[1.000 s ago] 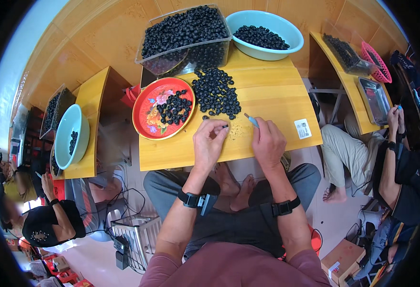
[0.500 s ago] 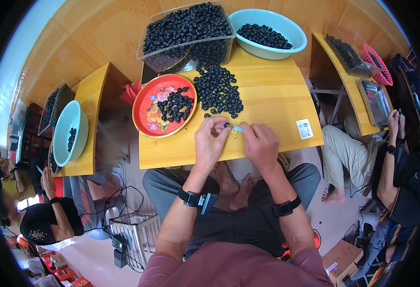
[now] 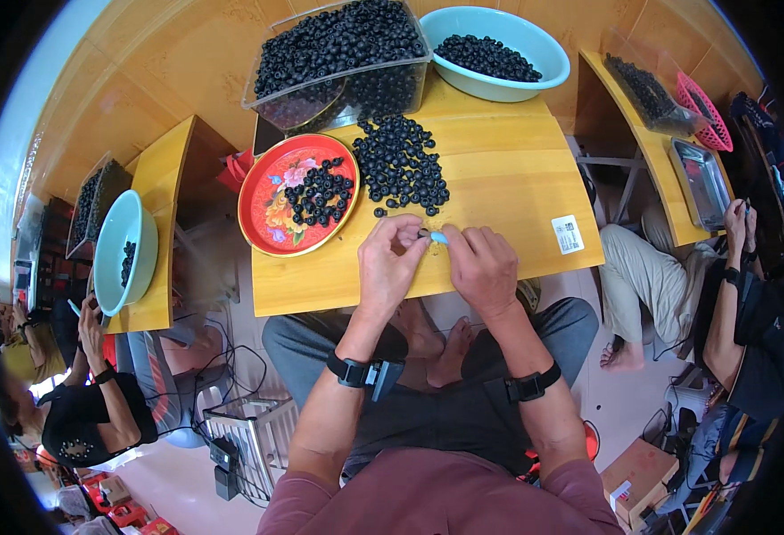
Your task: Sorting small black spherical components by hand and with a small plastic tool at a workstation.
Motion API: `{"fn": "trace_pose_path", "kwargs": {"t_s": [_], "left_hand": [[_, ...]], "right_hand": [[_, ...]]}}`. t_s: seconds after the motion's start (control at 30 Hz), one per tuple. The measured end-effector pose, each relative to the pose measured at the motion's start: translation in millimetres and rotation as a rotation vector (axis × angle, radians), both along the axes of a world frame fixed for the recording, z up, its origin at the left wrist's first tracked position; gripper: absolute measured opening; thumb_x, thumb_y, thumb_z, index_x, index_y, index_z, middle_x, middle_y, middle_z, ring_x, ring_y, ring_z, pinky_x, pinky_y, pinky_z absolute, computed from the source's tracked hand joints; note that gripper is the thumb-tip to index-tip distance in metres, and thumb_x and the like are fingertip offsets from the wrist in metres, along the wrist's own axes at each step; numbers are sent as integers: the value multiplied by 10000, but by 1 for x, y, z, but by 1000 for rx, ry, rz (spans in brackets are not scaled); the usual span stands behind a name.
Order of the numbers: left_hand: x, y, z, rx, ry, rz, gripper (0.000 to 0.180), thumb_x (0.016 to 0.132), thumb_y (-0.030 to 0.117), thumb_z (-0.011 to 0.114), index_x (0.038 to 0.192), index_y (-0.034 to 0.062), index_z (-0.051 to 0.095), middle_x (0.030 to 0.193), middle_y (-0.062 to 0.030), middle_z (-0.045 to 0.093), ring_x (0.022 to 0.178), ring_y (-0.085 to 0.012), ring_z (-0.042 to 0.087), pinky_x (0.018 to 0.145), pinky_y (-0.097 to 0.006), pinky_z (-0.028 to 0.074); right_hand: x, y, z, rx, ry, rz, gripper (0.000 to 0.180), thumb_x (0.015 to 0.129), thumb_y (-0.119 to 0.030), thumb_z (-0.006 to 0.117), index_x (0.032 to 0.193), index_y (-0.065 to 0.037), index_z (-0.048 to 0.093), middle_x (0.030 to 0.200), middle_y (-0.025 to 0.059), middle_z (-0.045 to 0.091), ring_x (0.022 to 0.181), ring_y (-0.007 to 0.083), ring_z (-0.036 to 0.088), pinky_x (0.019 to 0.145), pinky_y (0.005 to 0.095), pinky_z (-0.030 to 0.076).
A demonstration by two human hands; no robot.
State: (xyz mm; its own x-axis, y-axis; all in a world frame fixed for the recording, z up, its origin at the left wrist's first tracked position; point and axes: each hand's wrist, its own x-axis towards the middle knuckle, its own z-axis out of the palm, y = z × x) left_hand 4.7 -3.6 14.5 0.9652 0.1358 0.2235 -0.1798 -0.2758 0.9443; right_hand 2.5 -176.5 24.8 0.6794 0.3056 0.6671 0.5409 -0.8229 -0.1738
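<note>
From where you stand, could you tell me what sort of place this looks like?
Probably a small hand-sorting workshop: wooden tables set side by side, tubs and bowls full of dark round berries, and other people seated at neighbouring tables.

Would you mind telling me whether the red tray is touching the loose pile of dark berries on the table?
Apart. The head view shows a strip of bare yellow table between the red tray rim and the nearest berries of the pile.

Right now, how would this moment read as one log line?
left hand: pinching small dark round berry | right hand: holding small light-blue tool against it | loose berry pile: beyond hands
</note>
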Motion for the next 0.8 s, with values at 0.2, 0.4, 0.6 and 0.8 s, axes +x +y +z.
{"fn": "trace_pose_path", "kwargs": {"t_s": [0.2, 0.4, 0.6, 0.8], "left_hand": [[-4, -4, 1, -218, 21, 15, 259, 860, -27, 819, 1091, -2, 706, 947, -67, 714, 846, -110, 681, 768, -262, 569], [-3, -5, -1, -86, -15, 40, 279, 837, -48, 827, 1081, 2, 702, 918, -55, 698, 807, -102, 655, 748, -250, 556], [-4, -4, 0, -52, -31, 42, 294, 818, -51, 833, 1077, -9, 701, 910, -65, 694, 793, -110, 653, 740, -258, 558], [-6, -2, 4, -62, 73, 31, 250, 872, -49, 816, 1048, 3, 646, 925, -17, 689, 811, -67, 647, 776, -228, 553]], "right_hand": [[2, 0, -2, 38, 19, -43, 193, 844, -90, 687, 1032, -65, 719, 752, 59, 531, 701, 240, 611, 601, 393, 498], [-2, -1, -1, 2, -9, 0, 235, 840, -97, 693, 1070, -60, 722, 760, 52, 534, 699, 233, 612, 599, 383, 496], [-1, 0, -4, 2, -8, 18, 246, 838, -97, 696, 1079, -55, 728, 761, 53, 542, 693, 227, 613, 597, 377, 494], [2, 0, -5, 13, 5, 23, 229, 832, -87, 692, 1057, -61, 723, 755, 51, 550, 698, 232, 626, 601, 379, 511]]}}
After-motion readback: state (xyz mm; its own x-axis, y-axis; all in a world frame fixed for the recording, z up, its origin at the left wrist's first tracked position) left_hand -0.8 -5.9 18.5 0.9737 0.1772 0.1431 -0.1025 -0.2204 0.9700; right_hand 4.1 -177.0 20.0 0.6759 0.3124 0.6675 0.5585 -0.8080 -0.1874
